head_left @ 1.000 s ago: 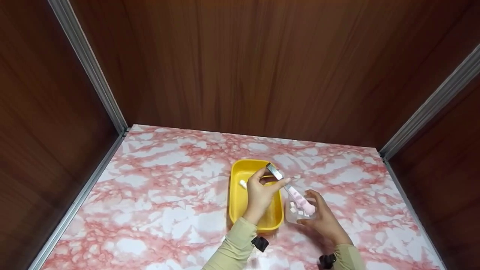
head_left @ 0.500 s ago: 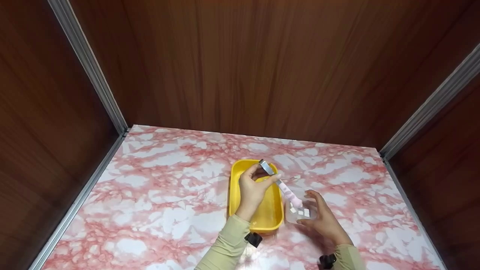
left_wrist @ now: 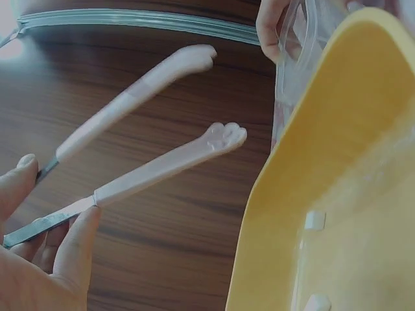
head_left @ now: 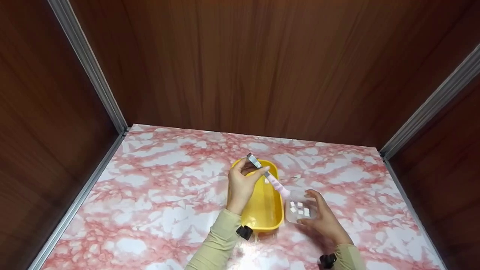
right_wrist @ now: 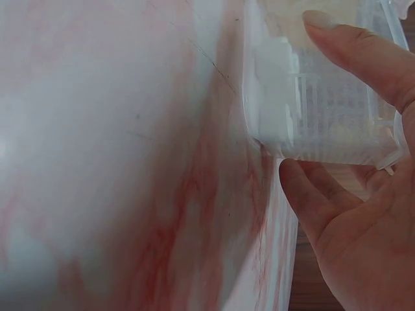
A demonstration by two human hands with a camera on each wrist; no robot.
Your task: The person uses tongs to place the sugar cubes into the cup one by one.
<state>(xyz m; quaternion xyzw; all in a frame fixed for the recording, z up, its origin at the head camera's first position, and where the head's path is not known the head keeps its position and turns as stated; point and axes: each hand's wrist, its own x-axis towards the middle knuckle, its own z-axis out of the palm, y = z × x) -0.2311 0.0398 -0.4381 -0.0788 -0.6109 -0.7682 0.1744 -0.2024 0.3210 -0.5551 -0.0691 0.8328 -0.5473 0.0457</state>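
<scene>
My left hand [head_left: 240, 189] holds a pair of tongs [head_left: 275, 183] between thumb and fingers, over the left side of a yellow tray [head_left: 281, 213]. The tongs' pink, paw-shaped tips [left_wrist: 225, 137] stand apart in the left wrist view, with nothing between them. With thumb and fingers on opposite sides, my right hand [head_left: 325, 221] grips a clear plastic container [right_wrist: 337, 123]. Several small white cubes [head_left: 306, 212] lie inside it. One white cube [head_left: 266, 180] shows in the tray from above; the left wrist view shows two, including a cube [left_wrist: 315, 220] near the wall.
Tray and container stand side by side on a red-and-white marbled tabletop [head_left: 168, 195]. A small pale scrap [head_left: 297, 176] lies behind the container. Brown wood panels [head_left: 240, 67] with metal corner strips [head_left: 90, 63] enclose the back and sides.
My left hand has carried the tongs leftward and slightly back, so their tips have left the space over the container. More cubes in the container now show. My right hand has stayed put.
</scene>
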